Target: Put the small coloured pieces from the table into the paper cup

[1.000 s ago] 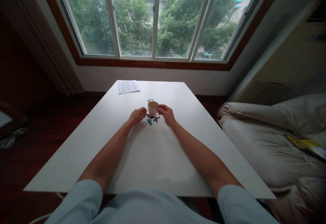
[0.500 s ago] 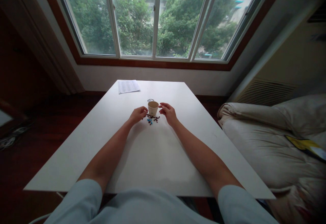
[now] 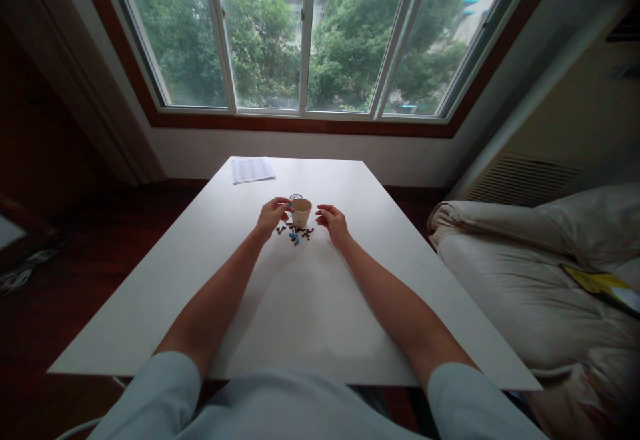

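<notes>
Left hand (image 3: 273,215): raised to the left side of the pale cup (image 3: 301,219); a small blue piece (image 3: 291,204) is pinched between thumb and fingertips, close by the rim; whether the rim is touched cannot be told
Right hand (image 3: 332,223): held just apart from the cup, on its right; the fingers are loosely parted, and nothing is seen between them
Pale cup: stood upright on the white table (image 3: 300,307), mouth up, between the two hands; the bottom of its inside is hidden, so its contents cannot be told
Loose pieces: dark pieces (image 3: 307,234) are scattered in front of the cup and round to its left; a few blue pieces (image 3: 294,237) are mixed in on the near side
Just changed: a second ago the right fingers were at the cup's right rim, and the left hand was kept low by the pieces; since then the right hand has been drawn off and the left has been lifted
Meaning: the two hands are, it seems, being used at the rim by turns; the cup has been left in place
Farther back: a thin dark loop (image 3: 297,196) is half hidden behind the cup; printed papers (image 3: 253,170) are laid at the far left corner
</notes>
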`<state>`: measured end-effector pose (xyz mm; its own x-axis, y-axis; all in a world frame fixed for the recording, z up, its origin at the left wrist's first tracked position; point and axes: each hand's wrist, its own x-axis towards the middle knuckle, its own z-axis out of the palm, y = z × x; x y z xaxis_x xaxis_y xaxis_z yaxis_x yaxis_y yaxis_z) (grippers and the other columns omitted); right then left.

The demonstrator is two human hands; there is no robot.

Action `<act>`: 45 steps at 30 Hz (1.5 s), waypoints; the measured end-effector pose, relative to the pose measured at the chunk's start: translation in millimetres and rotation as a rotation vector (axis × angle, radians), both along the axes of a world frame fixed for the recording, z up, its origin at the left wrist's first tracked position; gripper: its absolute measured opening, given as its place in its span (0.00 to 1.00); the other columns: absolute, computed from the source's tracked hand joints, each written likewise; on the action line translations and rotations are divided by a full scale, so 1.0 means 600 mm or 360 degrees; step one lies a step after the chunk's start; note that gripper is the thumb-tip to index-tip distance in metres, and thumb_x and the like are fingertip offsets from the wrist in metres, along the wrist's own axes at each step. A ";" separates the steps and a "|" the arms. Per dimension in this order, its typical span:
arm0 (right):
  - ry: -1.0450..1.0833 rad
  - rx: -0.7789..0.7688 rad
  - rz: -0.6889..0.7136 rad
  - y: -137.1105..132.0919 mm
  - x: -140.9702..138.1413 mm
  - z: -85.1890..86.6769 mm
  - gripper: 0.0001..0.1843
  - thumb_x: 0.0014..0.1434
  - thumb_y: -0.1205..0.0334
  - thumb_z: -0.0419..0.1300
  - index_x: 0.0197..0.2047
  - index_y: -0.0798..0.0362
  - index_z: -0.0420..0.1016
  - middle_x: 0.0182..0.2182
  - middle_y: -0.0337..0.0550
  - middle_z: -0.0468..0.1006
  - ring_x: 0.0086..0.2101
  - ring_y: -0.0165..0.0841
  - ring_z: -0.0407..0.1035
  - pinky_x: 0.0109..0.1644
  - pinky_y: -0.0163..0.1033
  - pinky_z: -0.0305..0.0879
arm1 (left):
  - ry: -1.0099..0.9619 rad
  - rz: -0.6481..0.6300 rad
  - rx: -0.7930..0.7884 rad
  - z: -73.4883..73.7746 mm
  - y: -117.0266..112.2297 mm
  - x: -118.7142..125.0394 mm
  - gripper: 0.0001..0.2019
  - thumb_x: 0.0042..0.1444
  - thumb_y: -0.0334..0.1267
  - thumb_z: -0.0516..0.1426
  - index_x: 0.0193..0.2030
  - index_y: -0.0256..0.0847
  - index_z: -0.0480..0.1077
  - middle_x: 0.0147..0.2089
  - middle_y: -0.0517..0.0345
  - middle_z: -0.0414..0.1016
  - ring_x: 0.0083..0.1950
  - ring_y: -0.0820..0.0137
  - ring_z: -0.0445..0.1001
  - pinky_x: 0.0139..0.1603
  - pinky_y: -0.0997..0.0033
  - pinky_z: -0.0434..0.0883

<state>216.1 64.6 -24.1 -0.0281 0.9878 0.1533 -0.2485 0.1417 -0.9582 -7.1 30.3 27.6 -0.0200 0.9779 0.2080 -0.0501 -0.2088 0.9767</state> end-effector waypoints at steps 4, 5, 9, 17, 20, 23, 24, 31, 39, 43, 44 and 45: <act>-0.0017 -0.0013 -0.0009 0.001 -0.001 -0.001 0.18 0.49 0.55 0.63 0.43 0.53 0.77 0.34 0.42 0.78 0.28 0.28 0.71 0.33 0.34 0.69 | -0.0047 -0.0093 -0.0123 0.022 -0.009 0.016 0.20 0.50 0.41 0.63 0.50 0.37 0.74 0.42 0.51 0.81 0.25 0.78 0.69 0.32 0.73 0.71; -0.0020 -0.0011 -0.0010 0.000 -0.001 0.000 0.18 0.49 0.55 0.63 0.43 0.53 0.77 0.34 0.42 0.78 0.28 0.28 0.70 0.33 0.34 0.69 | -0.0056 -0.0131 -0.0145 0.025 -0.012 0.019 0.23 0.50 0.40 0.63 0.53 0.38 0.73 0.43 0.51 0.81 0.25 0.78 0.69 0.31 0.73 0.71; -0.0072 0.0011 -0.0005 -0.005 -0.003 0.007 0.17 0.50 0.54 0.62 0.42 0.53 0.76 0.33 0.42 0.78 0.28 0.28 0.70 0.33 0.35 0.68 | -0.0039 -0.0190 -0.0156 0.028 -0.015 0.019 0.27 0.52 0.40 0.62 0.60 0.39 0.70 0.47 0.50 0.80 0.25 0.78 0.70 0.31 0.72 0.72; -0.0575 0.0417 0.0476 -0.030 -0.026 0.011 0.14 0.56 0.53 0.61 0.40 0.54 0.78 0.25 0.37 0.73 0.25 0.28 0.64 0.31 0.34 0.61 | 0.0757 0.0002 0.0156 -0.003 0.000 -0.013 0.12 0.55 0.39 0.56 0.42 0.38 0.77 0.32 0.56 0.78 0.28 0.74 0.71 0.31 0.74 0.67; -0.1056 0.0643 0.0533 -0.039 -0.038 0.001 0.12 0.57 0.55 0.60 0.38 0.53 0.79 0.24 0.36 0.72 0.25 0.28 0.63 0.31 0.33 0.59 | 0.1307 -0.0059 0.0294 -0.018 -0.004 -0.023 0.11 0.55 0.41 0.57 0.39 0.41 0.79 0.32 0.57 0.78 0.30 0.72 0.71 0.33 0.73 0.65; -0.1517 0.0875 0.0459 -0.044 -0.043 -0.006 0.11 0.58 0.62 0.59 0.41 0.50 0.81 0.29 0.39 0.77 0.29 0.30 0.67 0.35 0.34 0.62 | 0.1551 -0.0192 0.0348 -0.034 -0.006 -0.027 0.10 0.55 0.40 0.57 0.39 0.43 0.80 0.34 0.58 0.80 0.33 0.71 0.73 0.35 0.73 0.65; -0.1636 0.0935 0.0423 -0.044 -0.043 -0.006 0.12 0.58 0.64 0.59 0.43 0.49 0.81 0.33 0.40 0.78 0.31 0.31 0.69 0.38 0.34 0.63 | 0.1583 -0.0225 0.0342 -0.039 -0.005 -0.027 0.11 0.56 0.39 0.56 0.40 0.43 0.80 0.35 0.58 0.80 0.34 0.70 0.73 0.35 0.74 0.65; -0.2019 0.1090 0.0363 -0.045 -0.034 -0.005 0.17 0.59 0.65 0.59 0.51 0.45 0.79 0.47 0.44 0.79 0.45 0.37 0.72 0.49 0.37 0.65 | 0.1716 -0.0239 0.0283 -0.064 0.004 -0.034 0.12 0.54 0.36 0.56 0.42 0.45 0.79 0.36 0.59 0.80 0.33 0.71 0.73 0.35 0.75 0.65; -0.1972 0.1090 0.0408 -0.049 -0.033 0.000 0.13 0.58 0.65 0.62 0.46 0.46 0.81 0.44 0.44 0.79 0.42 0.35 0.72 0.47 0.35 0.64 | 0.1817 -0.0271 0.0340 -0.065 0.001 -0.040 0.11 0.52 0.38 0.57 0.40 0.46 0.79 0.34 0.60 0.78 0.32 0.72 0.71 0.34 0.75 0.63; -0.1871 0.1094 0.0423 -0.050 -0.033 0.000 0.12 0.57 0.66 0.62 0.43 0.46 0.82 0.43 0.44 0.78 0.41 0.35 0.71 0.46 0.36 0.64 | 0.1791 -0.0289 0.0365 -0.065 -0.001 -0.041 0.11 0.51 0.38 0.57 0.39 0.47 0.79 0.32 0.61 0.77 0.31 0.71 0.70 0.33 0.74 0.62; -0.1850 0.1098 0.0423 -0.050 -0.033 -0.001 0.11 0.57 0.66 0.62 0.43 0.46 0.82 0.42 0.44 0.78 0.41 0.36 0.71 0.45 0.36 0.64 | 0.1778 -0.0293 0.0369 -0.065 -0.001 -0.040 0.11 0.50 0.38 0.58 0.38 0.48 0.80 0.32 0.61 0.77 0.31 0.71 0.70 0.33 0.74 0.62; -0.1836 0.1099 0.0418 -0.050 -0.034 -0.002 0.11 0.57 0.66 0.62 0.42 0.46 0.82 0.42 0.44 0.78 0.41 0.36 0.71 0.45 0.36 0.64 | 0.1767 -0.0296 0.0372 -0.064 -0.002 -0.040 0.11 0.50 0.38 0.58 0.38 0.48 0.80 0.32 0.61 0.77 0.30 0.71 0.70 0.33 0.74 0.62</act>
